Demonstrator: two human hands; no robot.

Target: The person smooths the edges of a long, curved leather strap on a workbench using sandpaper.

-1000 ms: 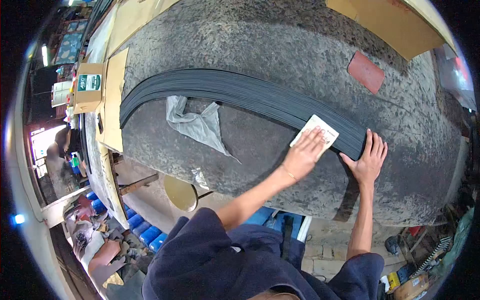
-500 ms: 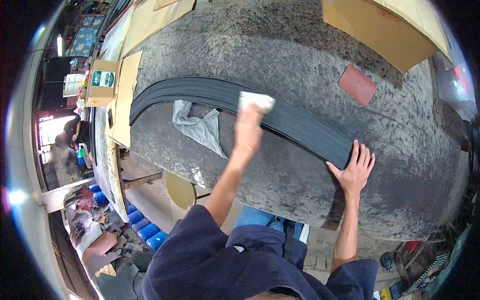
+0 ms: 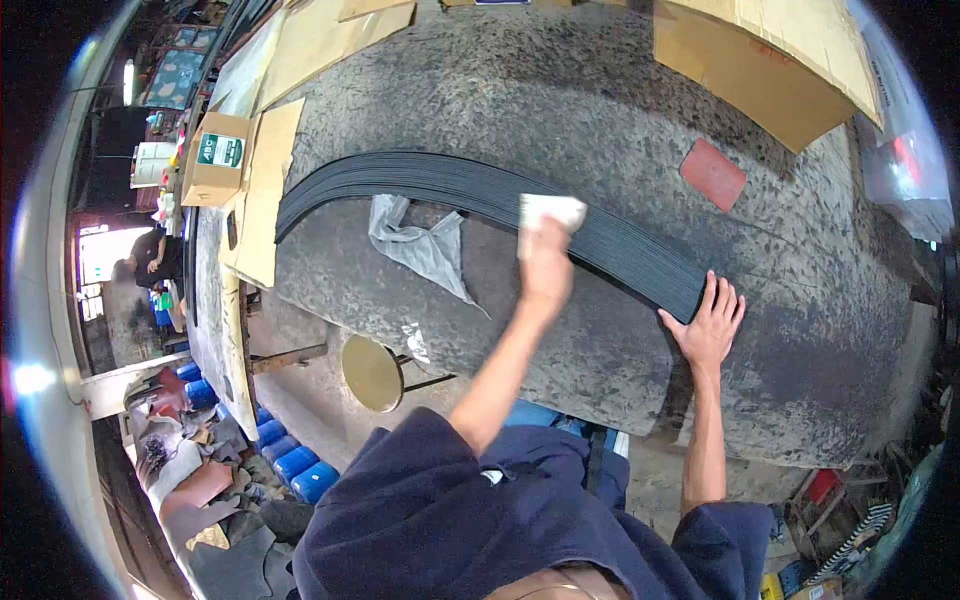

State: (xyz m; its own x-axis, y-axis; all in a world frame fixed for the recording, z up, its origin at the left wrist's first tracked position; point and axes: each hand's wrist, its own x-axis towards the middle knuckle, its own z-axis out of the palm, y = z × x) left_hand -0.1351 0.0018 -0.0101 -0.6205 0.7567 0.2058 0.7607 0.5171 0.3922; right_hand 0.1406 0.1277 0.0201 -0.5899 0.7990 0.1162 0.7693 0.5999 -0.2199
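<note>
Your left hand [image 3: 545, 270] is closed around a pale pad [image 3: 553, 210] and presses it onto the stack of black strips [image 3: 420, 175]. The stack lies in a long curve across the rough desk [image 3: 600, 100]. Your right hand [image 3: 708, 325] is spread flat with its fingers wide, and it pins the near end of the stack where the strips stop.

Put firm weight through that right palm so the layers do not fan out or slide as you rub. Run the pad along the length of the strips, following their curve. Crossing them would likely catch an edge and lift it. Lay the pad flat and use even pressure, not the fingertips alone. The grey rag [image 3: 420, 245] lies just beside the stack on your side, so steer your wrist clear of it.
</note>
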